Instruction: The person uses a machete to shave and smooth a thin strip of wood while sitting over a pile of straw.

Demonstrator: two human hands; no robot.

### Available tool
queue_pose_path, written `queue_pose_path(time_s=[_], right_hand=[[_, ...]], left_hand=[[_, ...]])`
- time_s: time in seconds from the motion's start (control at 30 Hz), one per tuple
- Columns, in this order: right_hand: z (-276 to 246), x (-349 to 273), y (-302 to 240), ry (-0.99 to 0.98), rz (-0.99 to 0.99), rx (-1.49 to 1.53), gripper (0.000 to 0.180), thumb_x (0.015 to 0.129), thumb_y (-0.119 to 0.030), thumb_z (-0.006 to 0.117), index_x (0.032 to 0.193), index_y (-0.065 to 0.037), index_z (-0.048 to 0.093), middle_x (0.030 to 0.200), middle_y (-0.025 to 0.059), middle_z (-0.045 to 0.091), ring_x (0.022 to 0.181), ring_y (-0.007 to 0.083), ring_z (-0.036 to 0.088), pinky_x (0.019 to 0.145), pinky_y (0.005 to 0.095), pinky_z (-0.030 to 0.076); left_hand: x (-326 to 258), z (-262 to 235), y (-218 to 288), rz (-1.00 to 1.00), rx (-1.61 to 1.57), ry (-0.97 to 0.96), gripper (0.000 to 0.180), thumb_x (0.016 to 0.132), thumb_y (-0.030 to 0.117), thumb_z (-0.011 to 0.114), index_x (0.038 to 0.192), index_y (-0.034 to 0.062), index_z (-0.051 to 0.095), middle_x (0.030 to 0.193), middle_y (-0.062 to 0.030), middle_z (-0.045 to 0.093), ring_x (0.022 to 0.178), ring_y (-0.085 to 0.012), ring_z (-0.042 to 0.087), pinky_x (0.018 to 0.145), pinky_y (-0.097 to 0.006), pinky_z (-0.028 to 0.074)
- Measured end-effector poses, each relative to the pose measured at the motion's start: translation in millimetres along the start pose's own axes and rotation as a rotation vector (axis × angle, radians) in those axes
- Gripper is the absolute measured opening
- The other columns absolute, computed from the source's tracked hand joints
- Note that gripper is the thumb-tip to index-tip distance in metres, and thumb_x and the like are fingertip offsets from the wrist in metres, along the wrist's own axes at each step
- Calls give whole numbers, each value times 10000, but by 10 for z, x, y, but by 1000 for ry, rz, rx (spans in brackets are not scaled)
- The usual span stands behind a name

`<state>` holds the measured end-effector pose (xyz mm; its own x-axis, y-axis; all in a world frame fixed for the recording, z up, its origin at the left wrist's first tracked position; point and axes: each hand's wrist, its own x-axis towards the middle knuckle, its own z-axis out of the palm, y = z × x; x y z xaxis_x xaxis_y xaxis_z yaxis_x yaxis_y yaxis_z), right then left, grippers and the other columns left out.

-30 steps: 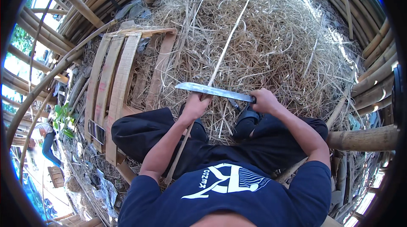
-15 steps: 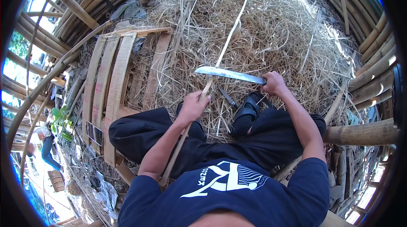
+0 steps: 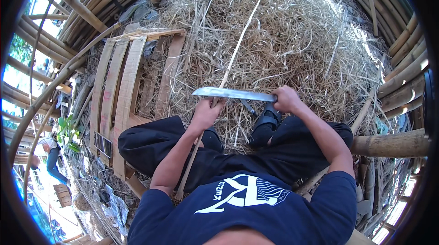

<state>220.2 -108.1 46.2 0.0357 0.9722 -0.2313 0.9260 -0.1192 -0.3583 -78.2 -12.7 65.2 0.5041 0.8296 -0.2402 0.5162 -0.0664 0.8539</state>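
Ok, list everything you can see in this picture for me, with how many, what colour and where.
Long knife: one, grey metal blade, held crosswise above the knees.
Bamboo strip: one, pale yellow, running from the lap up across the heap, under the blade.
Heap of shavings: one, straw-coloured, filling the upper middle.
Curved bamboo slats: several, tan, left of the heap.
Bamboo poles: many, brown and tan, around the rim.
Another person: one, far left, down below.
Sandals: two, black, on the feet by the heap.
Left hand: grips the strip under the blade.
Right hand: shut on the knife handle.
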Motion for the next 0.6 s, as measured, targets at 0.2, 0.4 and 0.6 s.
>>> queue_pose_path(time_s=[0.2, 0.4, 0.6], right_hand=[[-105, 70, 81, -11, 64, -35, 306, 595, -164, 616, 862, -64, 725, 825, 202, 676, 837, 369, 651, 805, 437, 530], [-126, 106, 262, 59, 121, -49, 281, 587, -159, 608, 827, -58, 715, 835, 196, 679, 837, 361, 656, 802, 431, 531], [-275, 151, 433, 132, 164, -52, 186, 607, -163, 613, 743, -70, 698, 749, 192, 663, 753, 380, 646, 740, 451, 529]], left_hand=[[-9, -19, 96, -62, 102, -18, 357, 891, 360, 614, 895, 6, 664, 626, -133, 598, 592, -259, 588, 600, -385, 449], [2, -1, 99, -45, 32, -26, 291, 911, 287, 612, 856, 2, 618, 571, -11, 495, 510, -105, 449, 488, -302, 369], [-36, 1, 65, -41, 19, -29, 289, 912, 282, 611, 832, 5, 593, 581, -33, 505, 525, -125, 475, 511, -316, 393]])
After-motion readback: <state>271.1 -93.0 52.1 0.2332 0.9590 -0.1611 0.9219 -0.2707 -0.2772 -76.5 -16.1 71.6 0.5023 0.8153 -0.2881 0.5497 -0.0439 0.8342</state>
